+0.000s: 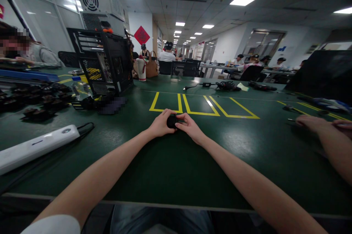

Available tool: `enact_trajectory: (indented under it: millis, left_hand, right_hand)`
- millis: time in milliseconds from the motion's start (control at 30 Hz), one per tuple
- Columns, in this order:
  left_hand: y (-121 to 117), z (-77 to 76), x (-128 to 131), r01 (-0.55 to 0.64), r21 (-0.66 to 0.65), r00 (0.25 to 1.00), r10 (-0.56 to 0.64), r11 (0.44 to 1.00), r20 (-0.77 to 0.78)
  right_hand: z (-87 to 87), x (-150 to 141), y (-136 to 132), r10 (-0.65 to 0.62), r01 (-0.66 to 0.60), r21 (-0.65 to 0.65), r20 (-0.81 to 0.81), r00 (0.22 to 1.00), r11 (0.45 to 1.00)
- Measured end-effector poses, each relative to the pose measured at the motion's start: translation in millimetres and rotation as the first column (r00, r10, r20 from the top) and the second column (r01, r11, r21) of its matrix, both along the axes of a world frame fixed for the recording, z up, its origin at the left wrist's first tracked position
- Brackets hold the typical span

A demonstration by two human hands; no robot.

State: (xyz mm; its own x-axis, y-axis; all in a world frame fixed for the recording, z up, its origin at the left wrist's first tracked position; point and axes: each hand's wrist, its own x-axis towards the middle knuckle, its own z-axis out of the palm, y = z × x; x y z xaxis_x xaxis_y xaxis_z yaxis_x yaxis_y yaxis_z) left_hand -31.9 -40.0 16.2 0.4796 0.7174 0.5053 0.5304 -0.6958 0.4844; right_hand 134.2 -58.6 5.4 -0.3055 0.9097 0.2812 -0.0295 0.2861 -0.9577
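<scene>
A small round black object (172, 121) is held between my two hands over the green tabletop (176, 164); its exact kind cannot be made out. My left hand (161, 123) wraps its thumb and fingers around the left side of it. From the right, my right hand (189, 127) grips its edge with thumb and fingertips. Just beyond the hands, yellow tape outlines (167, 110) mark the table surface.
At left stand an open black computer case (107, 58) with power supplies (100, 1) on top, dark parts (38, 113) and a white power strip (41, 146). Black cables (227, 86) lie at the back. Another person's hand (312, 121) works at the right.
</scene>
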Motion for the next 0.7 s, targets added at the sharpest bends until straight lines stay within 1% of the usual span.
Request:
enact_trajectory:
  millis: [267, 433, 700]
  left_hand:
    - [2.9, -2.9, -0.6, 0.013, 0.029, 1.000, -0.013, 1.000, 0.001]
    - [3.5, -3.3, -0.4, 0.014, 0.036, 1.000, -0.014, 0.999, 0.001]
    - [4.3, -3.4, -0.1, 0.005, 0.033, 1.000, -0.005, 0.999, -0.007]
  right_hand:
    - [-2.0, -0.3, 3.0, -0.039, 0.038, 0.034, 0.028, 0.999, 0.999]
    - [-3.3, 0.5, 4.3, 0.004, -0.004, 0.001, 0.015, 1.000, 1.000]
    - [-4.3, 0.1, 3.7, -0.026, 0.026, -0.001, 0.013, 1.000, 1.000]
